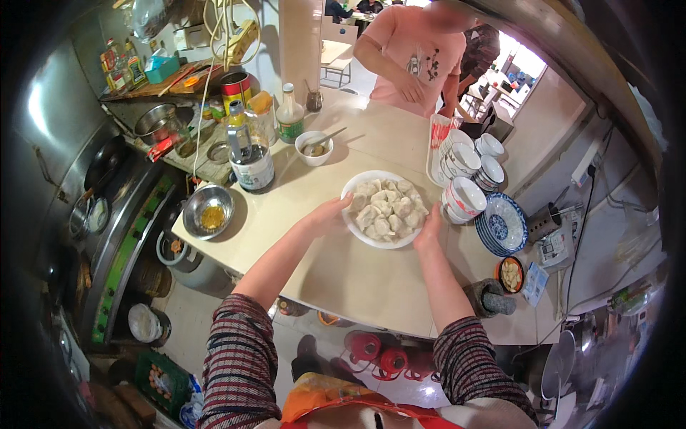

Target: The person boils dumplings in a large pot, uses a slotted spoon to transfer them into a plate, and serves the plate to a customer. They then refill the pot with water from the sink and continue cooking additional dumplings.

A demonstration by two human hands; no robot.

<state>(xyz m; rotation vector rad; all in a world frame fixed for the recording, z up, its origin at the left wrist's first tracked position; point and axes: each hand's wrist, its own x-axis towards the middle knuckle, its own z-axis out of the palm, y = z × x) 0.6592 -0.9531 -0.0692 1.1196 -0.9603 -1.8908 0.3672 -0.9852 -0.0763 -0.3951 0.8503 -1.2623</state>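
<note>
A white plate (351, 228) heaped with dumplings (387, 206) is between my two hands at the middle of the counter (321, 263). My left hand (328, 214) grips its left rim, thumb on top, and my right hand (430, 228) holds the right rim. Whether the plate rests on the counter or is slightly raised, I cannot tell. Just right of my right hand stand red-patterned white bowls (463, 198). Beyond the plate, to the left, is a small white bowl (314, 148) with a spoon in it. A metal bowl (208, 212) holding yellow liquid sits at the counter's left end.
Bottles and a large jug (251, 163) line the back left. Blue-patterned plates (501, 224), stacked bowls (462, 156) and a stone mortar (482, 300) occupy the right side. Across the counter stands a person in a pink shirt (415, 59). A stove (126, 257) is at the left.
</note>
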